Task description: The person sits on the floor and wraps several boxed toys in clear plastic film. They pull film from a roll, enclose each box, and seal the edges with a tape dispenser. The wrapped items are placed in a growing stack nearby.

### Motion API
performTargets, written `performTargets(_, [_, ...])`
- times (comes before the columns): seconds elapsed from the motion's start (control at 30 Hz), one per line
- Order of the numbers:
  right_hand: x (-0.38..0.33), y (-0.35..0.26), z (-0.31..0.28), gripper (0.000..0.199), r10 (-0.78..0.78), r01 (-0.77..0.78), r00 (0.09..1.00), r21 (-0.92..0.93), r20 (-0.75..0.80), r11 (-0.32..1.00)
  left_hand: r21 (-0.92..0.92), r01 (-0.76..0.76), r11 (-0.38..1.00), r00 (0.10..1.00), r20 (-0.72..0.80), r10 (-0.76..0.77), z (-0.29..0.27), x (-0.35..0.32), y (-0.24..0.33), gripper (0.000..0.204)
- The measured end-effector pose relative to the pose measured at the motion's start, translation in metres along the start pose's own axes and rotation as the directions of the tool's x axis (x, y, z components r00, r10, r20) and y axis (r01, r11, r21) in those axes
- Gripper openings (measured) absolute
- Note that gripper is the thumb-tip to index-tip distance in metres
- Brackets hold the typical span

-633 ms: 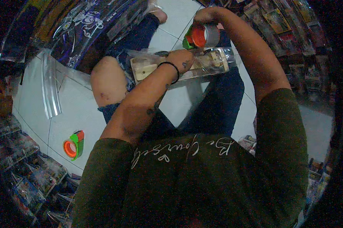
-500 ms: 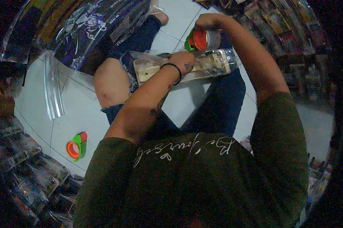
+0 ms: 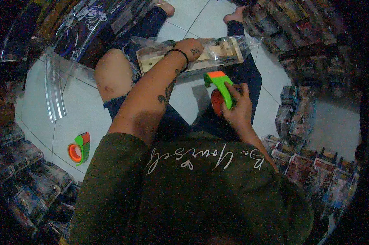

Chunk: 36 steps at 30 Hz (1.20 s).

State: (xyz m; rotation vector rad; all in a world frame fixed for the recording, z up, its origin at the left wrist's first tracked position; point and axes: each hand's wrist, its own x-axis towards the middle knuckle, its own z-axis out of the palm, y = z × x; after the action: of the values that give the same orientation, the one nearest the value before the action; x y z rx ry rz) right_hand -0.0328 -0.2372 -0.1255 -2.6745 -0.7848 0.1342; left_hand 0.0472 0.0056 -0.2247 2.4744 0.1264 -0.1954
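Observation:
I sit on a white tiled floor with my legs stretched out. A clear plastic bag holding pale wooden parts (image 3: 217,51) lies across my thighs. My left hand (image 3: 189,47) rests flat on top of the bag, a black band on its wrist. My right hand (image 3: 237,107) grips a green and orange tape dispenser (image 3: 220,87), held close to my body, below the bag and apart from it.
A second green and orange tape dispenser (image 3: 79,149) lies on the floor at my left. Clear plastic sleeves (image 3: 53,87) and a large dark printed bag (image 3: 90,24) lie at upper left. Stacks of wrapped packages (image 3: 311,163) line both sides.
My right hand has drawn the tape dispenser back from the far end of the bag toward my body. My left hand stays on the bag.

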Motion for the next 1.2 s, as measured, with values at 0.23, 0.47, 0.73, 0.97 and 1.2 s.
performTargets(0.23, [0.004, 0.023, 0.055, 0.050, -0.055, 0.064, 0.996, -0.145, 0.067, 0.987, 0.049, -0.116, 0.992, 0.991, -0.069, 0.119, -0.001, -0.003, -0.001, 0.042])
performTargets(0.47, [0.008, 0.051, 0.045, 0.048, -0.037, 0.043, 0.999, 0.198, -0.033, 0.979, 0.130, -0.130, 0.983, 0.991, 0.031, 0.127, -0.008, -0.004, -0.001, 0.041])
performTargets(0.73, [0.009, 0.255, 0.033, 0.047, 0.615, -0.308, 0.508, 0.540, -0.603, 0.783, 0.151, -0.111, 0.982, 0.989, -0.080, 0.124, -0.011, -0.016, 0.011, 0.027])
performTargets(0.97, [0.052, 0.280, 0.050, 0.067, 0.398, -0.624, 0.618, -0.116, -0.678, 0.772, 0.319, -0.190, 0.929, 0.977, -0.036, 0.212, -0.028, 0.010, 0.026, 0.030])
performTargets(1.2, [0.051, 0.015, 0.084, 0.089, 0.312, -0.452, 0.892, 0.691, 0.328, 0.565, 0.267, -0.049, 0.962, 0.749, 0.648, -0.142, -0.041, 0.084, 0.003, 0.068])
